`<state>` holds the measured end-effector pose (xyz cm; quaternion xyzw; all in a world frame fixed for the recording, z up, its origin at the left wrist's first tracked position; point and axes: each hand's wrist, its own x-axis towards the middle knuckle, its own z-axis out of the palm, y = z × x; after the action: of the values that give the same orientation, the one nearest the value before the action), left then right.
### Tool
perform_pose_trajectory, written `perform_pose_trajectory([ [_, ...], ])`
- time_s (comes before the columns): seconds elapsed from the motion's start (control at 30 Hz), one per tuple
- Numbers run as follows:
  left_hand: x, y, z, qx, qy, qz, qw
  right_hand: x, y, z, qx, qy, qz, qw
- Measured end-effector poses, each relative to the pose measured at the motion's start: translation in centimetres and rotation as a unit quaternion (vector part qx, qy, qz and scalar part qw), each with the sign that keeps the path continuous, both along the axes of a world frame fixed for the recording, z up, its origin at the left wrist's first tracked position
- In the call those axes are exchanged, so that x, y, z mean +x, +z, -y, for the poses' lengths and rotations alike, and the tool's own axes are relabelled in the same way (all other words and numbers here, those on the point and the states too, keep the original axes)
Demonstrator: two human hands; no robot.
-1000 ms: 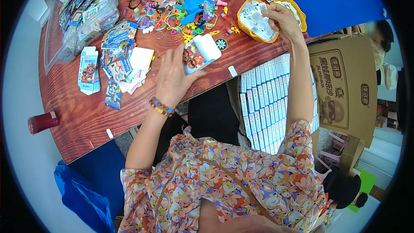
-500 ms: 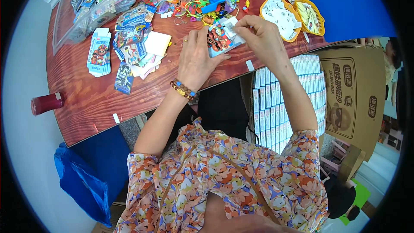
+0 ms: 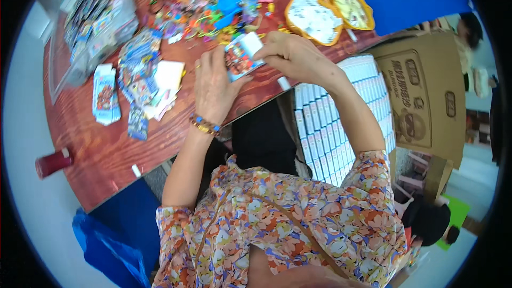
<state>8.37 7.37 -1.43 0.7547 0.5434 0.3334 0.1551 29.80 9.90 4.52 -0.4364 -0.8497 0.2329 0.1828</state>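
A small printed carton (image 3: 239,60) with red and blue pictures lies tilted near the table's front edge, its white flap raised. My left hand (image 3: 214,82) is closed along its left side, thumb at the near edge. The fingers of my right hand (image 3: 296,56) are pinched at its right edge, by the flap; whether anything small sits between them is hidden. Left of my hands are a pile of printed cards (image 3: 140,66), some white and yellowish cards (image 3: 169,77) and a stack of flat blue cartons (image 3: 106,98).
Colourful trinkets and bands (image 3: 200,8) heap up behind my hands. Two orange baskets (image 3: 288,13) hold papers and small packets. A clear bin (image 3: 56,69) of cards stands far left, a red jar (image 3: 53,164) at the left edge. Right below are rows of white boxes (image 3: 325,128) beside a cardboard flap (image 3: 426,96).
The whole view has shifted and turned, so table and hands sit further left. A small greyish piece by my right fingertips no longer shows. Both hands stay at the carton.
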Motion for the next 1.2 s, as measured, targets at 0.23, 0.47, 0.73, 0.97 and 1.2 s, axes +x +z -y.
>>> perform_pose_trajectory([
  [0.23,-2.1,-0.2,0.6,-0.005,0.003,0.026,1.0,19.7,-0.3,-8.9,0.082,-0.482,-0.023,0.872],
  [0.47,-2.8,0.3,1.7,-0.019,0.009,0.059,0.998,19.9,-1.6,-10.8,0.083,-0.443,0.264,0.853],
  [0.73,-4.0,0.3,2.0,-0.027,0.024,0.047,0.998,20.3,-2.8,-11.8,0.11,-0.442,0.314,0.833],
  [0.97,-4.0,0.7,2.0,-0.033,0.017,0.051,0.998,20.4,-2.2,-11.0,0.11,-0.416,0.262,0.864],
  [1.2,-3.8,0.7,1.9,-0.019,0.015,0.043,0.999,20.7,-3.2,-12.5,0.093,-0.451,0.359,0.812],
])
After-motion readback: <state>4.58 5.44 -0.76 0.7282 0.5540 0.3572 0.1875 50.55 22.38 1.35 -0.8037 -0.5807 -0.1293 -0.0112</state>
